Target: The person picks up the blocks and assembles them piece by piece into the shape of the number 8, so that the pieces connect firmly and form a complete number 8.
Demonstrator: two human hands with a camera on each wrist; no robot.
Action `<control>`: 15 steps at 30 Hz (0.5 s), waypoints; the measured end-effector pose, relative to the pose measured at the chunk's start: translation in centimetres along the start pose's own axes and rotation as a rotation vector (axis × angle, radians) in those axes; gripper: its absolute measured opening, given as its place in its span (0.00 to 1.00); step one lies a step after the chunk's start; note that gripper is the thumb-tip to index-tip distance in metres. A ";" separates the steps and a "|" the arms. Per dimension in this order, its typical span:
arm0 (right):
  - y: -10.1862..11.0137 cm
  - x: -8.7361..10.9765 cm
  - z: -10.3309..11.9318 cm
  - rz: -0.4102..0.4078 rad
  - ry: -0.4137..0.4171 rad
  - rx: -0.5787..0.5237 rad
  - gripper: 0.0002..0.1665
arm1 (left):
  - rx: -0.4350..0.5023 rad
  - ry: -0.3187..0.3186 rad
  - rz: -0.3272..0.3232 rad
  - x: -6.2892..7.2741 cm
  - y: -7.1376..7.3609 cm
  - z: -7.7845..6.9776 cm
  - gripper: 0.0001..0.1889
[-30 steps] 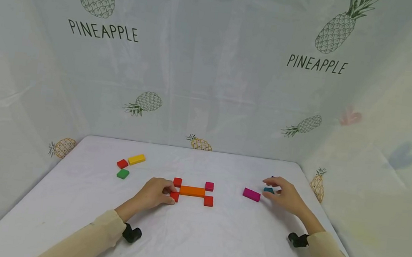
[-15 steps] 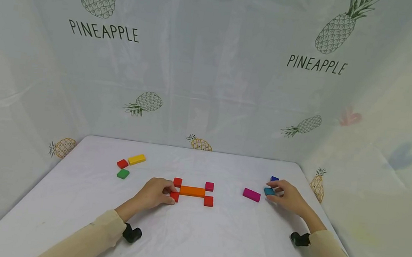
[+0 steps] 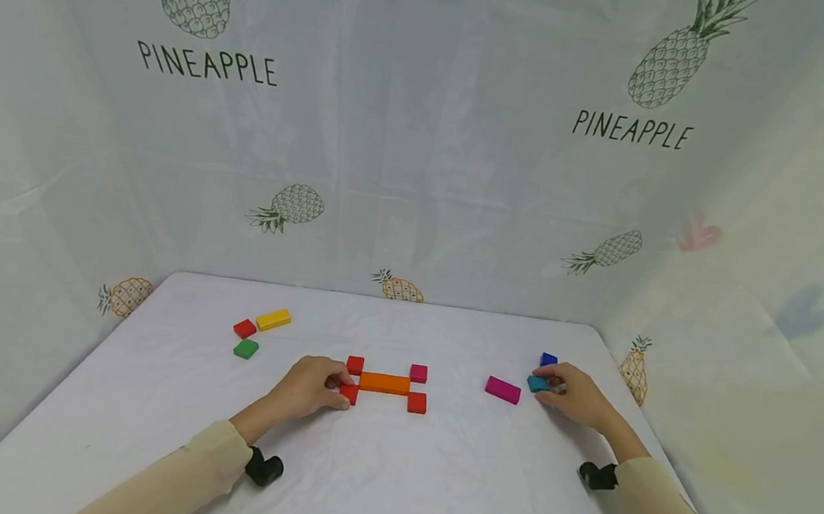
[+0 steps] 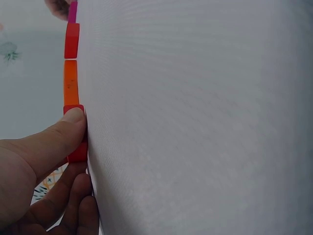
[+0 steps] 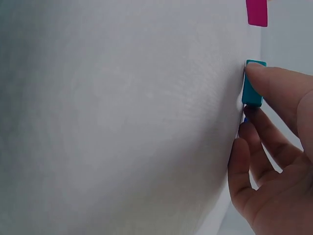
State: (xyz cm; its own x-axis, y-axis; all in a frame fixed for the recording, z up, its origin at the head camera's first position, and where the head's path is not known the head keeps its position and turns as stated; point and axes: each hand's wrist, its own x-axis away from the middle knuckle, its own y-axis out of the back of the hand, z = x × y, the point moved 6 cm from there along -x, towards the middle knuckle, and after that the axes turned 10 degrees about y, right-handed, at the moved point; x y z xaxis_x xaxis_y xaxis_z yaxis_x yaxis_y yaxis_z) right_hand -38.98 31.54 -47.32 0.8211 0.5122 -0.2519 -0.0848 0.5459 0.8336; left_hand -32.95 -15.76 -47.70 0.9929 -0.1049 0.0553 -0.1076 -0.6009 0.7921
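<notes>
My left hand (image 3: 309, 386) pinches a red block (image 3: 348, 393) at the near left corner of a small block arrangement. An orange bar (image 3: 384, 383) lies in its middle, with a second red block (image 3: 355, 365) at the far left, a pinkish-red block (image 3: 418, 372) at the far right and another red block (image 3: 417, 402) at the near right. Over on the right, my right hand (image 3: 577, 395) grips a teal block (image 5: 253, 88) between thumb and fingers, low at the tabletop. A magenta bar (image 3: 503, 390) lies just left of it, and a blue block (image 3: 548, 360) behind it.
At the back left of the white table (image 3: 389, 472) lie a yellow bar (image 3: 273, 319), a red block (image 3: 244, 328) and a green block (image 3: 246, 348). A pineapple-printed curtain (image 3: 407, 164) hangs behind and along the sides.
My right hand has shifted slightly right and closed its fingers on the teal block, and the blue block behind has come into fuller view. My left hand has stayed in place on the red block.
</notes>
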 end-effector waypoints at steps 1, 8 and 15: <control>0.0 0.0 0.0 -0.001 -0.002 0.001 0.23 | -0.001 0.001 0.000 0.0 0.0 0.0 0.12; 0.1 -0.1 0.3 -0.002 -0.018 0.006 0.21 | -0.002 -0.006 0.005 -0.1 -0.1 0.0 0.12; 0.2 -0.2 0.3 -0.003 -0.033 0.021 0.20 | -0.009 -0.009 0.008 -0.1 -0.2 0.2 0.12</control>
State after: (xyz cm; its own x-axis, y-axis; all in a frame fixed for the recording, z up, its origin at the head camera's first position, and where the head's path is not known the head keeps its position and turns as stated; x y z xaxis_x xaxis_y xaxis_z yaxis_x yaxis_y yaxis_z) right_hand -39.03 31.35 -47.00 0.8397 0.4879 -0.2384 -0.0703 0.5331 0.8431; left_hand -33.07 -15.77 -47.92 0.9916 -0.1167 0.0560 -0.1148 -0.5932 0.7968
